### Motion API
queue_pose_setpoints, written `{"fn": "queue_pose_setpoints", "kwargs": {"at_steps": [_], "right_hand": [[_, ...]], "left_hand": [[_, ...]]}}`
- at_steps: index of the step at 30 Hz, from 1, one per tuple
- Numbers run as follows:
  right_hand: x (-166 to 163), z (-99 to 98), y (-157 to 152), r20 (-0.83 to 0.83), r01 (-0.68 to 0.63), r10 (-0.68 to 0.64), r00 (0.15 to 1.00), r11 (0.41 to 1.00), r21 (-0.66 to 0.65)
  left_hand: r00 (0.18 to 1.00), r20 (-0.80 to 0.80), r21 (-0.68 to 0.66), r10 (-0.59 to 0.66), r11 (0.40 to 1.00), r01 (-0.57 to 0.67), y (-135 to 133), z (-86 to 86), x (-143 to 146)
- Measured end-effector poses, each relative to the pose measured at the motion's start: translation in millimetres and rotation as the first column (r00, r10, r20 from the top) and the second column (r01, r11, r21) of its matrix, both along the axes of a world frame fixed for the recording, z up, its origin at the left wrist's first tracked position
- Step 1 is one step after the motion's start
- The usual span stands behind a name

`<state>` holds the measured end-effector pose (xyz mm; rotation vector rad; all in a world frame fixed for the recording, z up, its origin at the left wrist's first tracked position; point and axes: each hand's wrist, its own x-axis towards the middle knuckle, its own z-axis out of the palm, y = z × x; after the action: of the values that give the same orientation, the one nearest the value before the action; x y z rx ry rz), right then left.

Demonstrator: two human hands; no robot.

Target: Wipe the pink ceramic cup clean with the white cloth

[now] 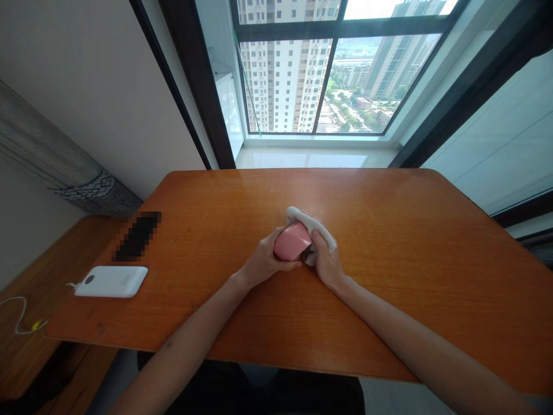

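A small pink object (292, 242) with a smooth, faceted surface is gripped in my left hand (264, 259), thumb along its top left and fingers beneath it. I cannot make out its exact kind. My right hand (328, 262) is closed on a whitish cloth (311, 222), thumb on top. The cloth lies against the far and right sides of the pink object, and part of it hangs below, near my right fingers. Both hands are close together over the middle of the wooden table (389, 230). The fingers of my right hand are partly hidden behind the cloth.
On the table's left side lies a white power bank (112, 282) with a cable plugged in. Behind it is a dark, pixelated rectangular item (137, 236). A wooden bench (26, 346) with a white cable stands at the left. A window (319, 80) is beyond the table.
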<state>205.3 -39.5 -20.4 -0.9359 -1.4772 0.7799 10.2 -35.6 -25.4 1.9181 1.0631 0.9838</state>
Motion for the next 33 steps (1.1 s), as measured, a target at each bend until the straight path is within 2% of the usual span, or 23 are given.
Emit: {"fn": "queue_pose_setpoints", "kwargs": {"at_steps": [3,6,10,14,20,22,24,27,29,30,31,33], "right_hand": [[6.1,4.6,-4.2,0.160,0.062,-0.101,0.982,0.971,0.233],[9.6,9.4,-6.2,0.330,0.051,-0.191,0.924,0.920,0.389],[7.2,9.4,-8.5,0.475,0.011,-0.263,0.839,0.883,0.470],[3.2,8.0,-12.5,0.527,-0.120,-0.202,0.825,0.850,0.514],[5.9,11.4,-13.6,0.519,-0.177,-0.122,0.846,0.853,0.491],[6.1,11.2,-13.1,0.480,-0.160,-0.088,0.873,0.877,0.453],[4.6,9.1,-11.8,0.383,-0.102,-0.048,0.923,0.927,0.361],[0.4,3.4,-8.1,0.141,0.003,-0.021,0.990,0.992,0.123],[-1.6,1.0,-7.0,0.027,0.024,-0.024,0.999,0.999,-0.023],[-2.0,0.9,-7.5,0.014,0.028,-0.027,1.000,0.998,-0.049],[-1.8,1.5,-8.7,0.033,0.029,-0.028,0.999,0.999,-0.030],[-0.5,4.5,-12.4,0.147,0.006,-0.024,0.989,0.992,0.123]], "left_hand": [[0.995,-0.096,0.097,0.020,0.995,-0.011,2.0,-3.8,0.6],[0.990,-0.135,0.157,0.037,0.987,-0.016,0.9,-6.1,1.7],[0.999,0.003,0.196,0.048,0.979,-0.048,-4.7,-3.5,2.7],[0.997,0.044,0.171,0.062,0.983,-0.069,-9.2,0.3,1.2],[0.997,-0.038,0.183,0.074,0.981,-0.066,-12.3,3.3,-2.0],[0.992,-0.081,0.187,0.101,0.979,-0.084,-13.2,2.8,-1.4],[0.989,-0.093,0.213,0.118,0.972,-0.096,-14.0,1.9,-0.5],[0.988,-0.089,0.243,0.128,0.965,-0.103,-14.4,0.9,0.4],[0.987,-0.085,0.239,0.140,0.964,-0.116,-14.2,0.4,0.3],[0.986,-0.082,0.241,0.143,0.963,-0.119,-14.0,0.1,0.1],[0.987,-0.081,0.246,0.141,0.962,-0.117,-13.6,-0.4,-0.2],[0.988,-0.084,0.251,0.131,0.962,-0.106,-12.8,-1.8,-0.8]]}}
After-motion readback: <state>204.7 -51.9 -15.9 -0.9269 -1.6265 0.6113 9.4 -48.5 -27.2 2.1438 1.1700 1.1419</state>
